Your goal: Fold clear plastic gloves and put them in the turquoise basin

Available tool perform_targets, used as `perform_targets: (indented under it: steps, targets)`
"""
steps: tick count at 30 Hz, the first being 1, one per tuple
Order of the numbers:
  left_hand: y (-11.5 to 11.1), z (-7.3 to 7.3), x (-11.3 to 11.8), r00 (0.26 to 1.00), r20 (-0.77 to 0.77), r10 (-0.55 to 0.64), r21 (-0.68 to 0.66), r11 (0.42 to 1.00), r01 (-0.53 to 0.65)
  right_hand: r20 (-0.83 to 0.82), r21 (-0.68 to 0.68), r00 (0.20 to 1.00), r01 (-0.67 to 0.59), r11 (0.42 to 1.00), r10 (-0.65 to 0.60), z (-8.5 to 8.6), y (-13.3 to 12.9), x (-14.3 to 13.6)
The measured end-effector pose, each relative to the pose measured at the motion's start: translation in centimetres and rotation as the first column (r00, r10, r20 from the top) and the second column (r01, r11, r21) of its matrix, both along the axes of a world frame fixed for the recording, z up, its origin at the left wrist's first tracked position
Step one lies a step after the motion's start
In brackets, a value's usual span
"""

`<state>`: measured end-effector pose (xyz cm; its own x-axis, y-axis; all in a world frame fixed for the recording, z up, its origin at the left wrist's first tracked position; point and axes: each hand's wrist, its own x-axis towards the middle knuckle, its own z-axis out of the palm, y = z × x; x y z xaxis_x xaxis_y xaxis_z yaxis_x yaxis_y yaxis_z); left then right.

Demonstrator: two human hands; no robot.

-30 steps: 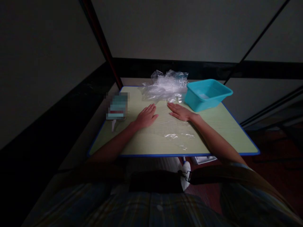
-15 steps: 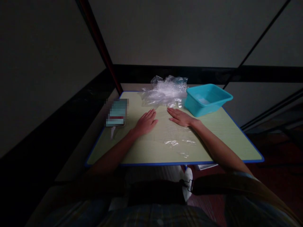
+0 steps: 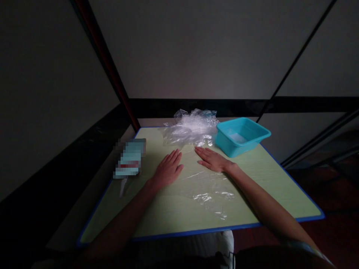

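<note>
A thin clear plastic bag point(image 3: 206, 197) lies spread on the pale green table point(image 3: 157, 220), its creases catching light. My left hand point(image 3: 167, 169) rests palm down at the bag's left side, fingers stretched out. Palm down on its upper right part is my right hand point(image 3: 213, 160), also with fingers extended. Neither hand grips anything. Beyond my fingertips sits a crumpled heap of clear plastic bags point(image 3: 193, 129).
A turquoise plastic basin point(image 3: 238, 144) with something pale inside stands at the back right. At the left edge lies a blurred, pixelated package point(image 3: 129, 158) with a small whitish strip point(image 3: 122, 186) below it. A wall rises behind the table.
The camera view has tilted upward, so the table and objects appear lower in the picture. Both hands stay flat on the plastic, with little visible movement relative to the table.
</note>
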<state>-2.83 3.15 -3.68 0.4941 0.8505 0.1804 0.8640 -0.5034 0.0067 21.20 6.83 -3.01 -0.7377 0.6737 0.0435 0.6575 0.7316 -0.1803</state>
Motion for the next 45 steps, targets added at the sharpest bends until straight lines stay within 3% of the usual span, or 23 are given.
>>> perform_targets:
  steps: [20, 28, 36, 45]
  targets:
    - [-0.4, 0.5, 0.0, 1.0, 0.005, 0.019, -0.019, 1.0, -0.019, 0.003, 0.014, 1.0, 0.0, 1.0, 0.0, -0.2, -0.1, -0.1]
    - [-1.1, 1.7, 1.1, 0.99, 0.144, 0.0, 0.003, 1.0, 0.0, 0.012, 0.027, 1.0, 0.0, 1.0, 0.0, 0.0, -0.1, -0.2]
    - [-1.9, 1.2, 2.0, 0.971, 0.212, -0.109, 0.014, 0.994, 0.108, 0.019, 0.052, 1.0, -0.004, 0.999, 0.003, -0.1, 0.1, 0.0]
    - [-1.6, 1.0, 2.7, 0.976, 0.191, -0.1, -0.051, 0.992, 0.112, -0.009, 0.037, 1.0, -0.027, 0.999, 0.027, -0.3, 0.4, 0.5]
